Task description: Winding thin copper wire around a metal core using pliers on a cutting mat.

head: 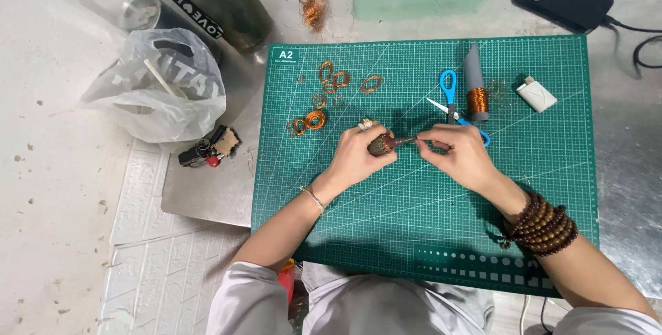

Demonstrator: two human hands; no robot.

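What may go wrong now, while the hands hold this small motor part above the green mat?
The right hand works close to the open scissors, so it might brush the blades. The motor rotor, gripped by the left hand, may slip and roll into the loose copper coils on the cutting mat.

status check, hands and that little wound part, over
Left hand grips small dark wound rotor. Right hand pinches its thin metal shaft. Blue-handled scissors just behind.

Mat (414, 204) bare near hands; scissors (452, 100), wire coils (324, 97) beyond.
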